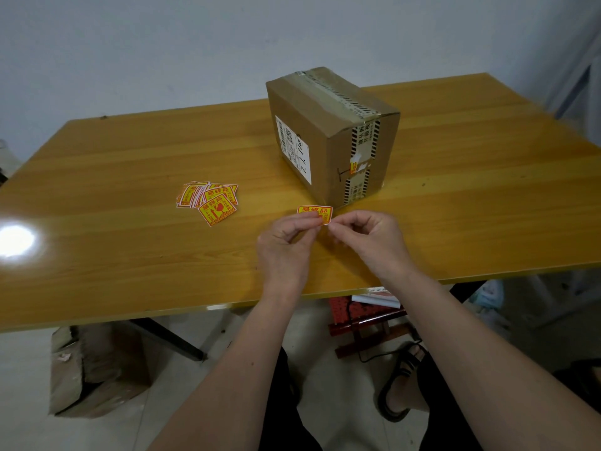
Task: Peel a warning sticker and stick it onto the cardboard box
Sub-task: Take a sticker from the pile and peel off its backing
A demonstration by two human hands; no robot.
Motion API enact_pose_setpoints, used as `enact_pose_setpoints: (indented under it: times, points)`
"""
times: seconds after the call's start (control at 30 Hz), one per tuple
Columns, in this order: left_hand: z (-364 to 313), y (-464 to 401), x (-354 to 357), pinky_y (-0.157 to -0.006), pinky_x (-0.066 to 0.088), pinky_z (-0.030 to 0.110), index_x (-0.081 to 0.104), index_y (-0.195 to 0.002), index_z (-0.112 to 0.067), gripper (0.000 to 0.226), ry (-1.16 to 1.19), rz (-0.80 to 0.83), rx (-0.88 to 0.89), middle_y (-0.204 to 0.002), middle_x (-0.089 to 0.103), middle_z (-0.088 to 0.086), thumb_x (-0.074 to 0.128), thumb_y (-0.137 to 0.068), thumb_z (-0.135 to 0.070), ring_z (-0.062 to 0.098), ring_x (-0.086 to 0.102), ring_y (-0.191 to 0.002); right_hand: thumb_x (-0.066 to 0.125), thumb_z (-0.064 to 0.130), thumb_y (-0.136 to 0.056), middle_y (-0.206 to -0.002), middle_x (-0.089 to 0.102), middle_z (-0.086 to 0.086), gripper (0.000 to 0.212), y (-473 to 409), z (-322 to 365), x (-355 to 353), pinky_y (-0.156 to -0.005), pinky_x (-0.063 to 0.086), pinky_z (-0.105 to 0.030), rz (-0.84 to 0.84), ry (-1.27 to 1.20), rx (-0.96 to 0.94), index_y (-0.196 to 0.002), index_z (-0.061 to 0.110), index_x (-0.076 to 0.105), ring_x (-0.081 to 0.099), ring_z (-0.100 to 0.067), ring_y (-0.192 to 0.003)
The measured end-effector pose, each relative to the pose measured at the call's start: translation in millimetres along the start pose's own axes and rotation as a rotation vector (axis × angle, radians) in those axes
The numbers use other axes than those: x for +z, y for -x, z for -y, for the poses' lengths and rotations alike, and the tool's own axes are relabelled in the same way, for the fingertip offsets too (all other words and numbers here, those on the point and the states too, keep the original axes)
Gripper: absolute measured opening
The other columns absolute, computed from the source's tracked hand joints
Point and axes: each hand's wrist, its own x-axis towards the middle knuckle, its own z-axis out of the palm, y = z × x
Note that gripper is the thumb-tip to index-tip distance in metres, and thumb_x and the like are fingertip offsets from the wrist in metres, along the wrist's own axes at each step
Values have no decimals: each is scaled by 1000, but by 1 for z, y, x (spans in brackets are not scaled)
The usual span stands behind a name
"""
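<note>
Near the table's [130,164] front edge, left hand [286,245] and right hand [374,242] pinch one warning sticker [313,211] before the cardboard box [328,135]; careless peeling could tear it.

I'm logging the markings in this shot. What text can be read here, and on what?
"易碎品": held warning sticker, pinched by left hand and right hand.
"易碎品": top of the sticker pile.
Handwritten "7.1 10?", uncertain: white shipping label on cardboard box.
Box tape print: too blurred.
</note>
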Motion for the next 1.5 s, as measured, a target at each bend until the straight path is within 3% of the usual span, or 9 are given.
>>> enact_pose_setpoints:
  times: [0.37,0.47,0.57,0.7,0.8,0.9,1.07,1.33,1.5]
  points:
    - [-3,2,2,-93,52,41,71,-67,-36,34,-81,33,38,-96,71,3,74,-71,-2,17,67,-96,67,1,-80,-67,56,-11,5,2,-3,1,-61,43,-17,-13,-20,-42,-76,4,69,48,-13,-64]
    - [-8,2,1,-98,41,22,67,-69,-42,28,-255,75,56,-111,63,-10,78,-70,-17,8,55,-112,65,-3,-80,-65,51,-8,7,1,-4,1,-58,40,-14,-39,-40,-57,-76,1,67,44,-5,-59]
    - [-11,3,0,-92,27,5,69,-75,-40,17,-391,104,86,-114,55,-15,78,-69,-27,5,41,-117,63,-5,-80,-65,51,-7,12,0,-5,1,-56,39,-12,-73,-37,-74,-74,5,65,44,-3,-58]
    - [-12,4,0,-82,27,-3,73,-78,-33,10,-373,124,67,-101,55,-11,77,-69,-33,7,44,-109,62,-6,-80,-68,56,-3,19,-1,-7,1,-61,42,-13,-75,-42,-115,-72,11,62,48,-5,-64]
    - [-12,4,0,-81,27,-3,74,-78,-31,10,-345,125,61,-101,56,-10,76,-70,-35,7,45,-108,62,-6,-81,-75,59,-8,11,-1,-9,2,-64,43,-15,-67,-13,-163,-77,5,63,51,-12,-70]
    - [-12,3,-1,-82,28,-2,74,-78,-30,8,-327,117,63,-100,57,-9,76,-71,-34,7,45,-107,62,-5,-81,-83,56,-14,10,-1,-12,2,-67,43,-16,-60,45,-226,-78,5,63,51,-13,-74]
    - [-11,3,-1,-83,30,1,73,-74,-31,6,-304,75,76,-100,58,-7,76,-71,-27,10,48,-107,63,-3,-80,-80,51,-1,10,0,-13,5,-66,41,-12,-45,157,-293,-75,5,62,48,-2,-71]
    - [-10,1,-1,-85,36,7,69,-68,-36,13,-271,66,51,-97,60,-11,74,-73,-25,8,51,-105,65,-3,-79,-78,53,-2,10,0,-13,6,-64,40,-12,-73,171,-287,-73,4,62,48,-3,-67]
    - [-7,-2,-1,-93,48,37,71,-67,-31,12,-172,41,-21,-95,61,-10,73,-73,-21,16,57,-103,64,-5,-78,-87,57,-20,9,0,-10,3,-65,43,-13,-91,107,-203,-74,3,62,50,-7,-71]
